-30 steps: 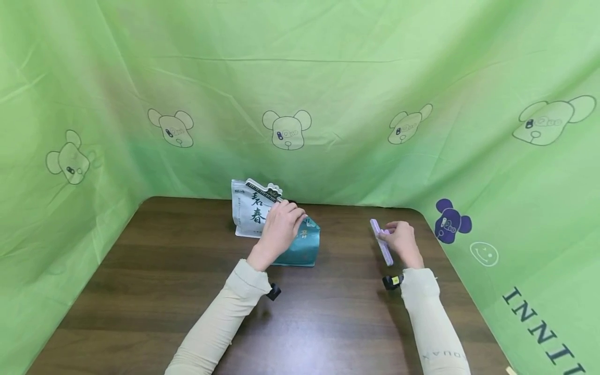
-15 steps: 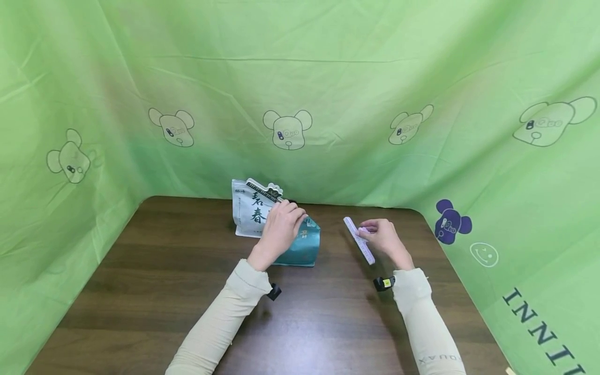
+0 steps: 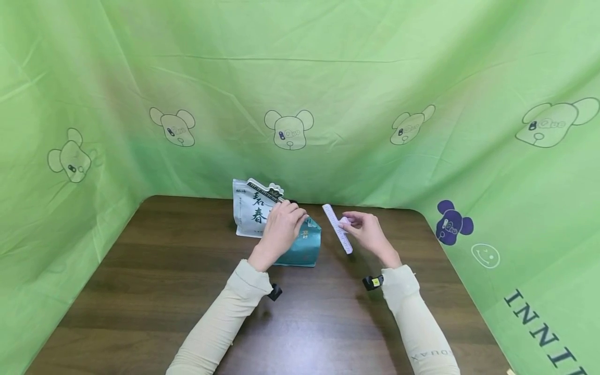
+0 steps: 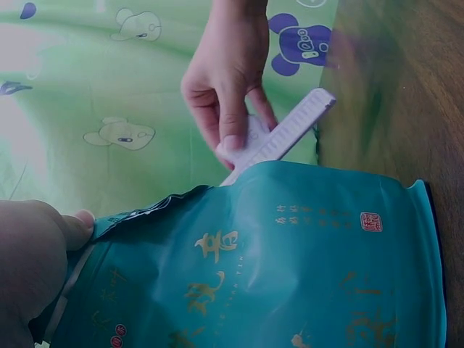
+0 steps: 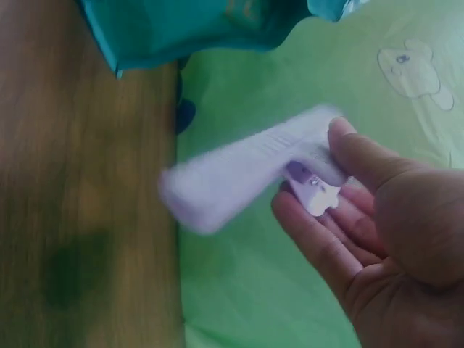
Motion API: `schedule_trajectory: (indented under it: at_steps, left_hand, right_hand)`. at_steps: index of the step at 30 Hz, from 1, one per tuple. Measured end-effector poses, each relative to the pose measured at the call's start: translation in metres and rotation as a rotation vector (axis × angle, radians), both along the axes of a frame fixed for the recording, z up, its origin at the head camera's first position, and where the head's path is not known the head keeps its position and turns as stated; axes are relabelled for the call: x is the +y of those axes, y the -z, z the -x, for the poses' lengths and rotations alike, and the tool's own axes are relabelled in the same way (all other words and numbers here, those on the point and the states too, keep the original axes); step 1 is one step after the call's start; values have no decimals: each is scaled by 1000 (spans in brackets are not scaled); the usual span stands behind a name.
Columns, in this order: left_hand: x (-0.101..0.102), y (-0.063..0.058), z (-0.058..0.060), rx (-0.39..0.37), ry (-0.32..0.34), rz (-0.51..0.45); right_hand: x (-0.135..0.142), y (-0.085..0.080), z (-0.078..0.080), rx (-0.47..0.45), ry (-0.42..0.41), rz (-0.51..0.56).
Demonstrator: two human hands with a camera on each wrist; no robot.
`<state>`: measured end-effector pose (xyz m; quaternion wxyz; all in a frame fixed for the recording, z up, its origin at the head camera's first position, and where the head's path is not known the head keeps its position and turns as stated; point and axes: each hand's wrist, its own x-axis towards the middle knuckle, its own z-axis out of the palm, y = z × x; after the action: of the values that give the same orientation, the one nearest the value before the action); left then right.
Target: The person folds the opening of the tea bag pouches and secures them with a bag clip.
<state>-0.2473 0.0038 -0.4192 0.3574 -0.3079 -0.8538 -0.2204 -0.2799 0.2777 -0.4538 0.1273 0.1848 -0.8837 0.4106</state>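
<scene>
My left hand (image 3: 281, 229) pinches the top edge of a teal tea bag (image 4: 290, 246) that stands on the table; part of the bag is hidden behind that hand. Just right of it, my right hand (image 3: 370, 233) holds a long lilac bag clip (image 3: 338, 229) by its handle tabs, thumb on one side and fingers on the other. The clip hangs tilted in the air, apart from the teal bag. Behind the left hand stands a pale blue tea bag (image 3: 248, 211) with dark characters, and a black-and-white clip (image 3: 264, 191) sits across its top.
The brown wooden table (image 3: 164, 281) reaches back to a green cloth backdrop (image 3: 347, 62) printed with bear heads. A small dark object shows behind the left hand, mostly hidden. Each wrist wears a small black camera.
My right hand has carried the lilac clip leftward across the table toward the teal bag, raising it slightly. The left hand and both bags stay in place.
</scene>
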Motion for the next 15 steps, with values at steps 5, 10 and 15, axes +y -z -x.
schedule_trajectory:
  at_steps: [5,10,15]
  left_hand:
    - [0,0,1,-5,-3,3]
    - [0,0,1,-2,-4,-1]
    - [0,1,1,-3,-2,-5]
  right_hand:
    - [-11,-5,-3,9,-46,80]
    - [-17,-13,-9,-46,-83,195]
    - [-26,-35,-27,-92,-119,258]
